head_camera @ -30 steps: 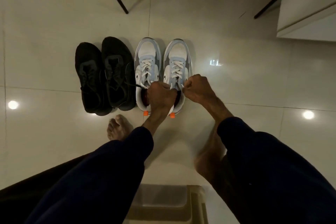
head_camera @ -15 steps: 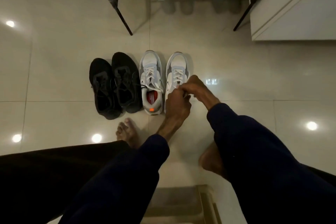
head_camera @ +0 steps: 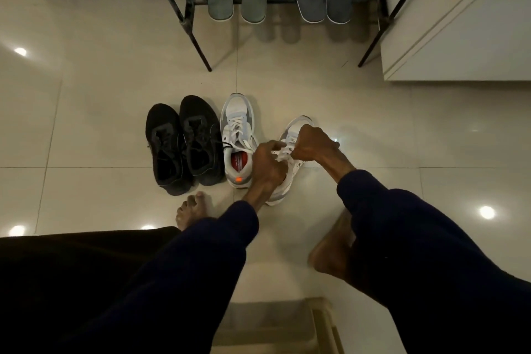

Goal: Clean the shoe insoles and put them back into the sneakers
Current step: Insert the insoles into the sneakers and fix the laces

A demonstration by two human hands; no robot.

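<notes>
A black metal rack (head_camera: pixel 188 8) stands on the glossy tiled floor (head_camera: pixel 373 123) beside a white cabinet (head_camera: pixel 459 46).

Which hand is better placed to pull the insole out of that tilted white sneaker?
Probably the left hand: it sits at the sneaker's heel opening, fingers curled toward it. The right hand is fisted over the laces, steadying.

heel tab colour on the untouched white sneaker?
Orange heel tab on the white sneaker, head view.

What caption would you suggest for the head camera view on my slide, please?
Both hands, left hand and right hand, grip the right white sneaker beside its mate.
</notes>
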